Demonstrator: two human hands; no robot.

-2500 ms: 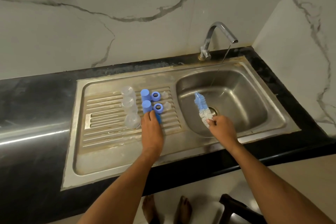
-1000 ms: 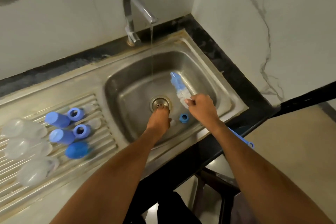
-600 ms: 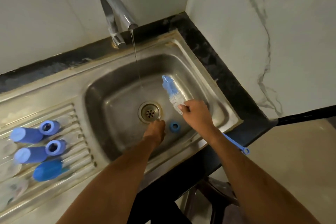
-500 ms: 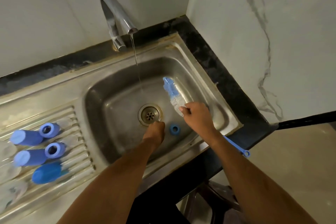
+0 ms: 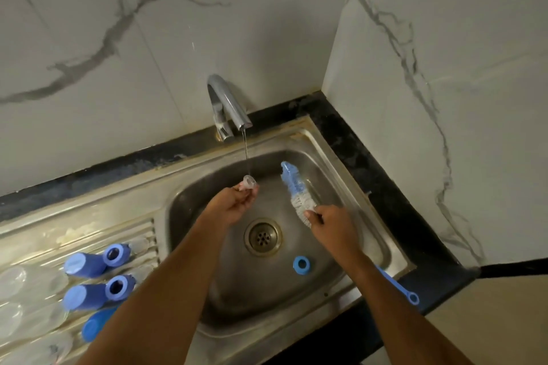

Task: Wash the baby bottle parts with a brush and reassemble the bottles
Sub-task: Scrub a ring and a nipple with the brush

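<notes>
One small clear silicone teat [image 5: 249, 181] sits pinched at the fingertips of the left hand [image 5: 234, 204], right under the thin stream from the chrome tap [image 5: 226, 107], above the steel sink basin [image 5: 350, 187]. Best, I judge, to turn its open side up into the flow, then work the bristles inside. Right hand [image 5: 333, 227] wraps the blue-and-white bottle brush [image 5: 295, 190] just below the bristles, head angled up and away, both forearms reaching in over the basin.

Left hand [image 5: 234, 207] up from basin floor, clear teat [image 5: 248, 181] now under stream [image 5: 246, 154].
</notes>
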